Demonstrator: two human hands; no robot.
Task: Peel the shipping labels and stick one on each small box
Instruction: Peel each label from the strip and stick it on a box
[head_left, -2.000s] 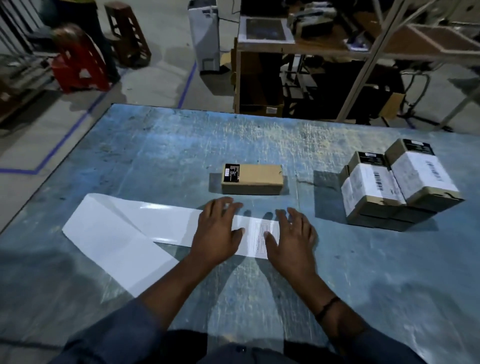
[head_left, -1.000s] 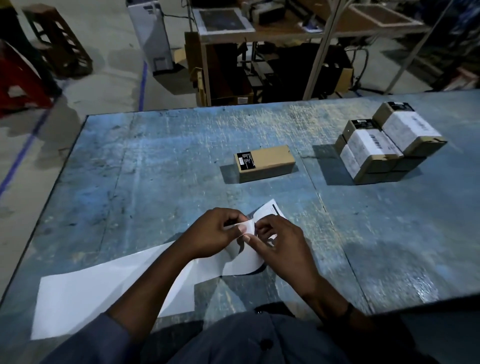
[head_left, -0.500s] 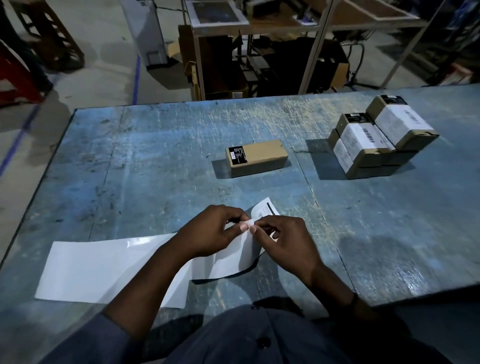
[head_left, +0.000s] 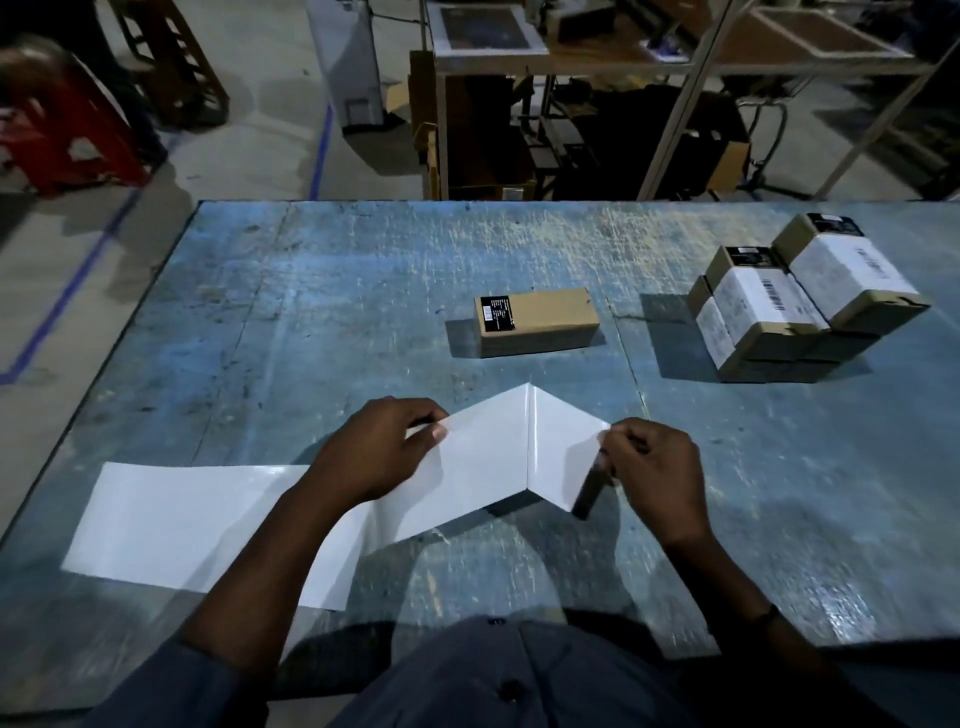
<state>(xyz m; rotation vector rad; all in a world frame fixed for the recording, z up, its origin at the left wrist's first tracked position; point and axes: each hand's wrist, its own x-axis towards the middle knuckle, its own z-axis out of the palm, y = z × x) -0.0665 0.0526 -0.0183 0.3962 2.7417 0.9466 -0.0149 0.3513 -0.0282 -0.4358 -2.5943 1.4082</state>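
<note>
A long white label strip (head_left: 197, 519) lies on the blue table (head_left: 311, 312). Its right end is lifted into a tent shape with a crease at the top. My left hand (head_left: 384, 452) pinches the strip left of the crease. My right hand (head_left: 654, 467) pinches the strip's right end, where a dark, blurred flap (head_left: 587, 493) hangs down; I cannot tell whether it is a peeled label. A plain brown small box (head_left: 537, 322) with a black sticker lies beyond my hands, apart from them. At the right stands a stack of small boxes (head_left: 779, 306) with white labels on top.
The table's left edge runs diagonally past the strip's left end. Beyond the far edge are a metal rack with shelves (head_left: 571, 104), a white unit (head_left: 348, 62) and a red stool (head_left: 67, 135) on the floor.
My hands have moved apart: the right hand pulled rightwards from the left. The strip's end, bunched between my fingers before, now stretches out in a tent shape.
</note>
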